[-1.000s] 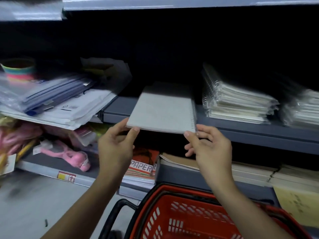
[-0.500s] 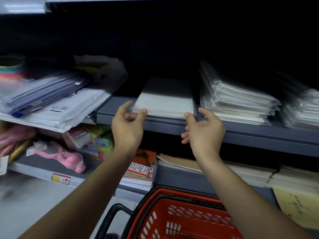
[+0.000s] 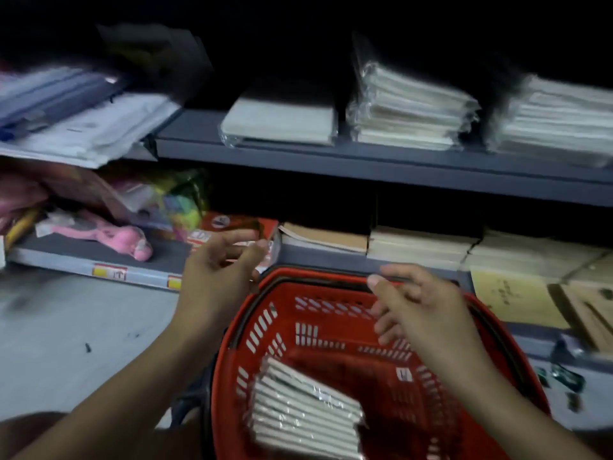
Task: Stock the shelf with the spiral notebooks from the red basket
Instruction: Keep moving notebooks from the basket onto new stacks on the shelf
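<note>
Fingers of both the left hand (image 3: 215, 280) and right hand (image 3: 421, 310), loosely spread and empty, have dropped from the notebook (image 3: 278, 122) now on the shelf (image 3: 365, 161) toward the remaining notebooks (image 3: 305, 416) in the red basket (image 3: 232, 333).

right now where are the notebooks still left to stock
In the head view, the wrapped stack of spiral notebooks lies in the red basket, at its near left, below both empty hands.

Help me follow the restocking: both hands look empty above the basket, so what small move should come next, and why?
Probably lower a hand into the red basket and grip the wrapped notebooks there. Left hand and right hand hold nothing, while one notebook already lies on the shelf.
</note>
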